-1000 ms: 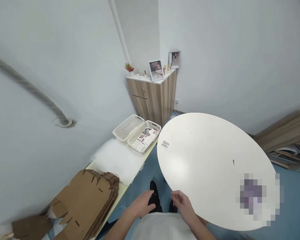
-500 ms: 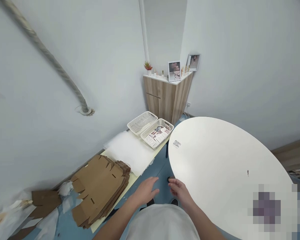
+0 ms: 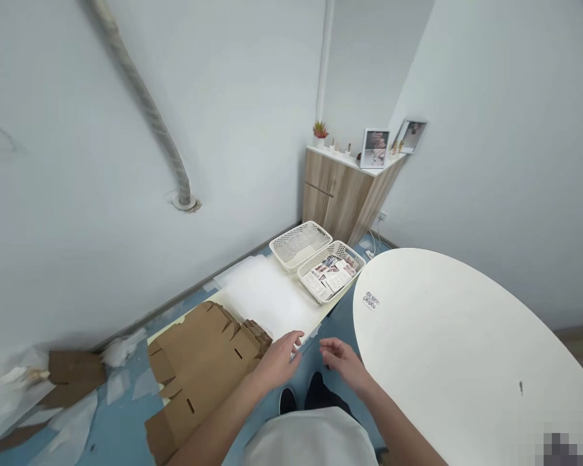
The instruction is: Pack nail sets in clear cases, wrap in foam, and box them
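My left hand (image 3: pixel 278 361) reaches forward with loosely spread fingers and holds nothing; it hovers just right of a stack of flat brown cardboard box blanks (image 3: pixel 201 362) on a low yellow table (image 3: pixel 315 318), near a white foam sheet (image 3: pixel 271 299). My right hand (image 3: pixel 342 361) is also open and empty, fingers slightly curled, between the low table and the round white table (image 3: pixel 461 362). A small sticker (image 3: pixel 370 300) lies on the round table's near-left part.
Two white mesh baskets stand at the low table's far end, one with clear items (image 3: pixel 300 244), one with printed cards (image 3: pixel 331 278). A wooden corner cabinet (image 3: pixel 346 194) carries framed pictures and a small plant. Cardboard and foam scraps (image 3: pixel 72 375) litter the blue floor at left.
The view has swung left, so the round table slid to the right. Both hands moved forward and up from my lap toward the cardboard stack, still empty.
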Motion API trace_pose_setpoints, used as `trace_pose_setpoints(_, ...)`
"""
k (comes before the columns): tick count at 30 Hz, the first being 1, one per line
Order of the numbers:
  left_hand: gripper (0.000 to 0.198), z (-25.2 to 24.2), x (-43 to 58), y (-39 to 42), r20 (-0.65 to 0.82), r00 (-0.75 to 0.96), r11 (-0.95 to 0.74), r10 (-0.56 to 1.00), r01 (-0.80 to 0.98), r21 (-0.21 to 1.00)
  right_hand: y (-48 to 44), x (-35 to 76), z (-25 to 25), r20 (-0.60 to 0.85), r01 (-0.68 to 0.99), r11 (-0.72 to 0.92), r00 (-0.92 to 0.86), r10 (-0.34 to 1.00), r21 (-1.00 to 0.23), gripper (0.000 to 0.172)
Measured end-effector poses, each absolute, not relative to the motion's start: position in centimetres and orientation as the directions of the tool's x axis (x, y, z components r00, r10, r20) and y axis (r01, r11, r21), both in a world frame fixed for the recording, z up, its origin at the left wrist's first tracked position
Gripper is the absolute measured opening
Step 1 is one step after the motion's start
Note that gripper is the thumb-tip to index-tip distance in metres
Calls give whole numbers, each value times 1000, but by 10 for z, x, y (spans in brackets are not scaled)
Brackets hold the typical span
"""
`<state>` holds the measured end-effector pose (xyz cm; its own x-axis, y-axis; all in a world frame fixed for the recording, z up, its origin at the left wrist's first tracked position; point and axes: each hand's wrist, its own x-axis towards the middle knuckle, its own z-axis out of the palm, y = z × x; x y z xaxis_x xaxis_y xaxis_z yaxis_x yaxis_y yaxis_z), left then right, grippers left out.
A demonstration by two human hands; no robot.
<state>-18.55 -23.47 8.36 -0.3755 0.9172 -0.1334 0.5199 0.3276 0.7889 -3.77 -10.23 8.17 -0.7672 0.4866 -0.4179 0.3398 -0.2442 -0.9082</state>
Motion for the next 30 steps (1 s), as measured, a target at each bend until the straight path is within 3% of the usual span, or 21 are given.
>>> trace_pose_setpoints(8, 32, 66, -228, -217, -214, -423, 408, 881, 448, 795, -37, -108, 80, -494, 456, -199, -743, 451, -868, 37)
trace_pose_setpoints(12, 31, 64, -268, -198, -276, -491, 508, 826, 436, 743, -1, -166, 57, -536, 439, -308, -718, 444, -844, 35)
trace_pose_setpoints(16, 38, 57, -316, -154, -250, -602, 568, 758, 423, 706, 25, -231, 43, -633, 297, -643, -671, 385, -706, 32)
trace_pose_setpoints(19, 47, 46, -349, -114, -227, -617, 554, 753, 409, 725, 38, -276, 33, -671, 159, -803, -653, 351, -574, 33)
trace_pose_setpoints(23, 56, 26, -390, -71, -265, -660, 589, 703, 331, 738, 45, -328, 14, -745, 23, -880, -542, 389, -475, 30)
trace_pose_setpoints(30, 67, -2, -439, -24, -498, -666, 738, 556, 119, 665, 44, -374, -14, -861, -57, -925, -346, 372, -376, 14)
